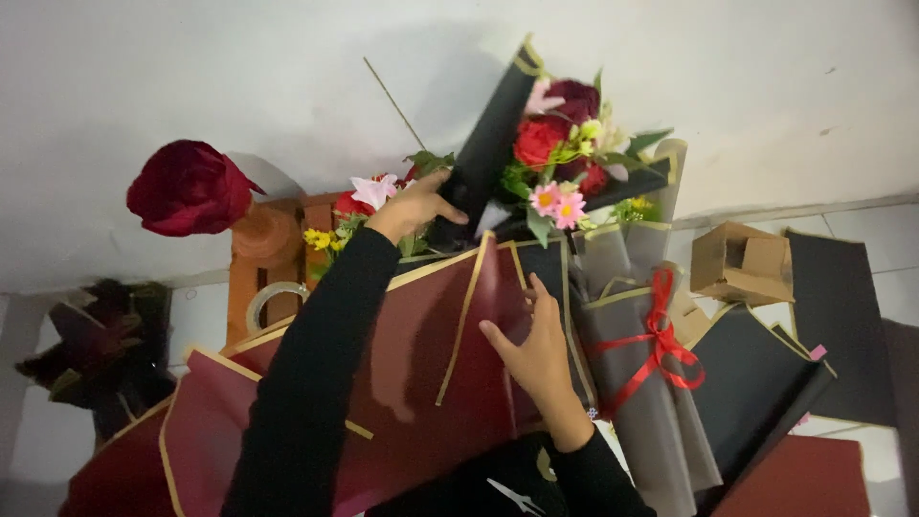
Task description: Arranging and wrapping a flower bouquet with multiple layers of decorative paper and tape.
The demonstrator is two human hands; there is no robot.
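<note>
Left hand (414, 206), fingers closed on the black wrapping sheet (490, 134) of the flower bouquet (560, 153), far centre against the white wall (191, 67). Right hand (532, 347), open and flat, fingertips pressed on the gold-edged maroon wrapping paper (421, 354), near centre. Right: grey wrapped bundle (641, 383) tied with red ribbon (661, 340), small brown cardboard box (742, 261) beyond; left: large red artificial rose (189, 188).

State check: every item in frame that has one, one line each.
Left hand: gripping the black wrap.
Right hand: fingers spread on the maroon paper.
Black wrap: wrapped around the flowers.
Maroon paper: unrolled, one fold raised.
Flowers: bunched inside the wrap.
Grey bouquet wrap: tied with red ribbon.
Cardboard box: open.
</note>
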